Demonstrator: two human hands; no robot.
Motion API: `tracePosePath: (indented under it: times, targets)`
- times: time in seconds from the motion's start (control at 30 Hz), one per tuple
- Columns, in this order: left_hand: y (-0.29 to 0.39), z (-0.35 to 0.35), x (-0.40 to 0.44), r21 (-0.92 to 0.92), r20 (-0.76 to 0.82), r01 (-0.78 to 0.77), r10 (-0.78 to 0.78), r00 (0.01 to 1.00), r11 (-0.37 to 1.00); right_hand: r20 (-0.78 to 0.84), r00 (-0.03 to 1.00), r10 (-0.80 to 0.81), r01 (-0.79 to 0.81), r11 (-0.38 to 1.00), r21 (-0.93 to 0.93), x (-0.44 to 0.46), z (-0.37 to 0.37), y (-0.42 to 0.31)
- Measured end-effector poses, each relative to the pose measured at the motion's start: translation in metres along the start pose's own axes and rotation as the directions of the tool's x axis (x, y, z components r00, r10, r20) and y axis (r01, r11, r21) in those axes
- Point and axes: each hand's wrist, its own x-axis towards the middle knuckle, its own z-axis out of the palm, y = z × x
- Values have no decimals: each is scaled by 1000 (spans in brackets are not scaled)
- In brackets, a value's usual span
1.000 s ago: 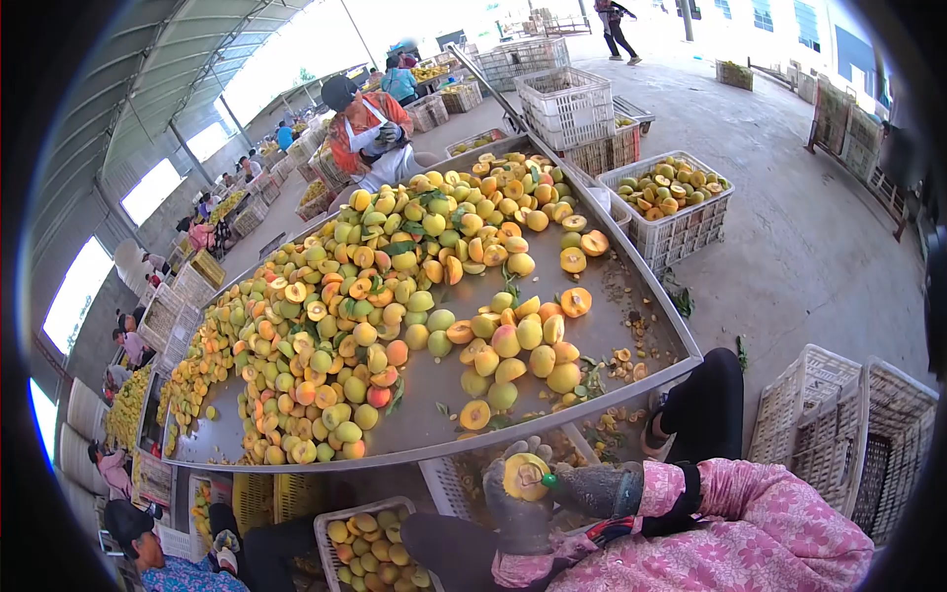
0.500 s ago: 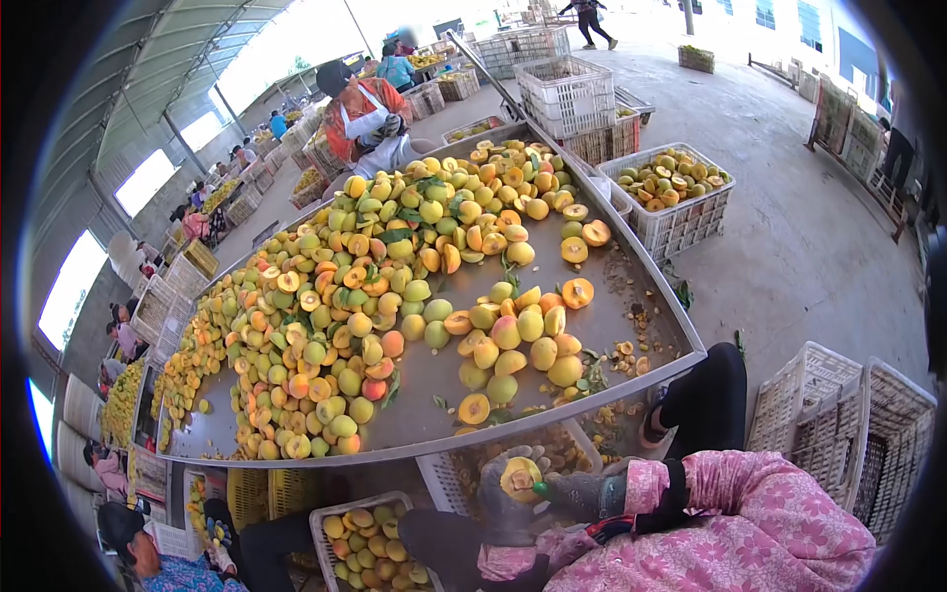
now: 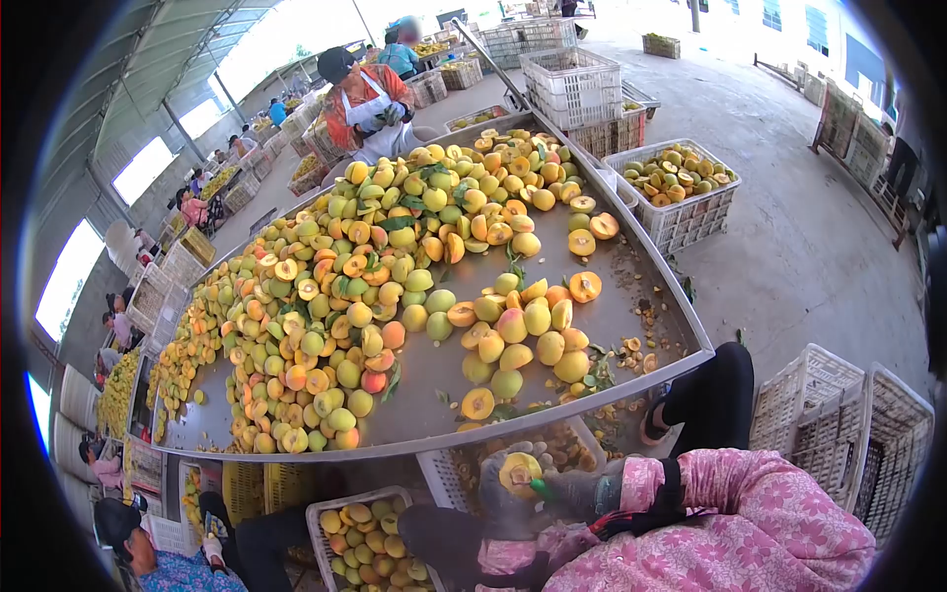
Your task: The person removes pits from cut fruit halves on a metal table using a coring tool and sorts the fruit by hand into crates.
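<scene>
My left hand (image 3: pixel 501 495), in a grey glove, has its fingers wrapped round a halved yellow peach (image 3: pixel 519 474), cut face up. Close against it, my gloved right hand (image 3: pixel 584 493) grips a small tool with a green end (image 3: pixel 541 487); the rest of that tool is hidden. Both hands are over a white crate (image 3: pixel 446 481) holding what look like peach stones and scraps, below the metal table's edge. On the metal table (image 3: pixel 414 419) lies a large heap of whole and halved peaches (image 3: pixel 335 326), with a smaller group (image 3: pixel 518 335) nearer me.
A crate of cut peaches (image 3: pixel 367 543) stands left of my knee. Another full crate (image 3: pixel 679 178) is beyond the table's right side. White crates (image 3: pixel 804 395) stand at the right. A co-worker in orange (image 3: pixel 370 109) sits across the table; another person (image 3: pixel 168 553) sits at lower left.
My hands stay close together on the peach and the green-ended tool. The view has shifted slightly. The co-worker across the table has raised their head and hands a little.
</scene>
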Motion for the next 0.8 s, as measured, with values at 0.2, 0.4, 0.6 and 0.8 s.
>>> tracePosePath:
  times: [0.2,0.4,0.6,0.8]
  targets:
    - [7,28,-5,-137,-156,-187,165,974,973,124,986,-108,89,985,151,7,0,0]
    - [0,6,-1,-28,-126,-12,8,992,1000,80,989,-121,90,77,-993,12,-12,-11]
    - [-14,-9,-3,125,-106,-44,58,993,991,117,978,-174,156,228,-961,55,-65,34]
    - [-22,-24,-1,-121,-103,35,-48,994,992,77,997,8,5,986,-164,90,-89,63]
